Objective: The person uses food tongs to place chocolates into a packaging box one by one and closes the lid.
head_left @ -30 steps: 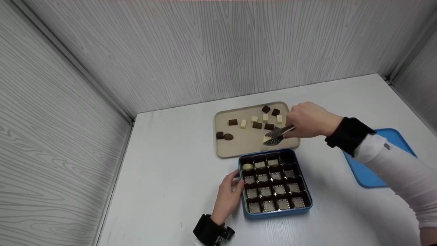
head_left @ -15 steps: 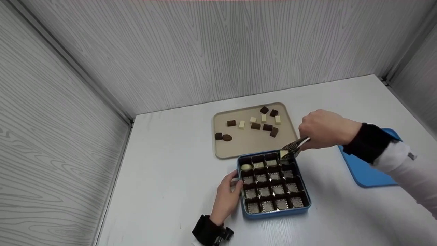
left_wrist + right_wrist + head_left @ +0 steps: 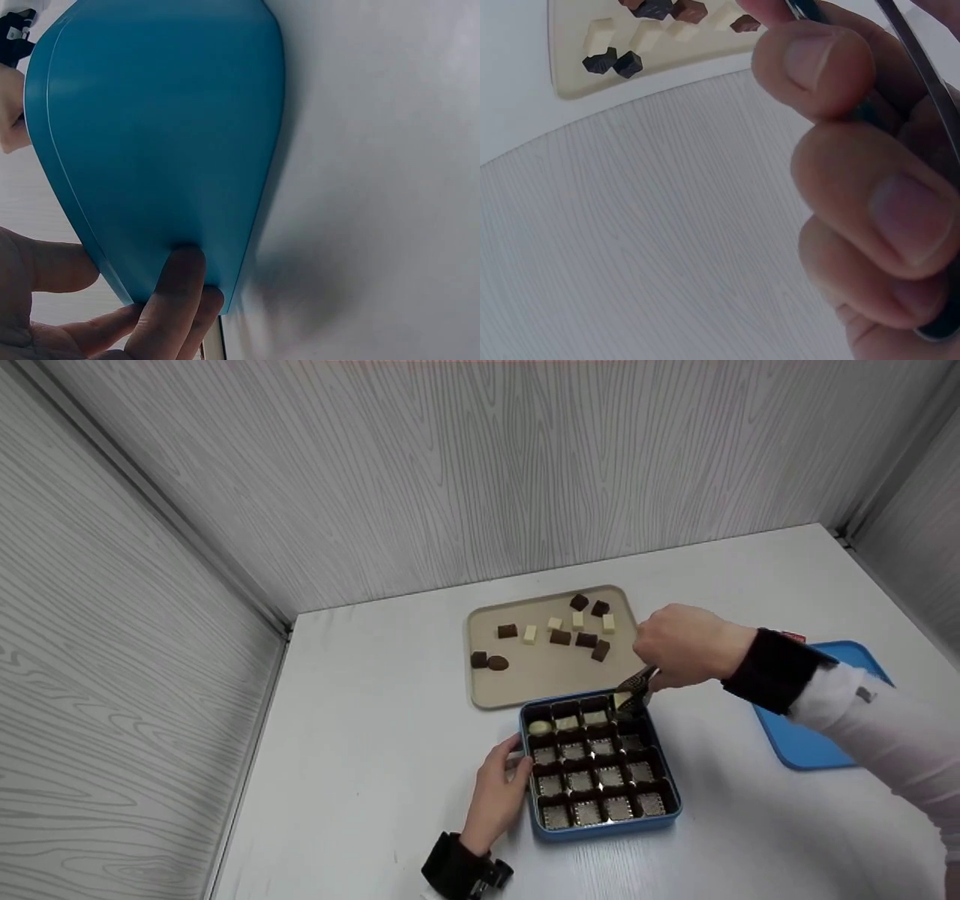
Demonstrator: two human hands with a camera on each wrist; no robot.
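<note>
In the head view, the right hand is covering most of the slim metal tongs. At the frame's right, the white sleeve is hiding part of the flat blue tin lid. The right-wrist view is cutting off the beige rectangular tray at its upper edge.

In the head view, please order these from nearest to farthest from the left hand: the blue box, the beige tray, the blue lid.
From the left hand:
1. Blue box: touching its left wall.
2. Beige tray: behind the box.
3. Blue lid: far right, partly under the right sleeve.
</note>
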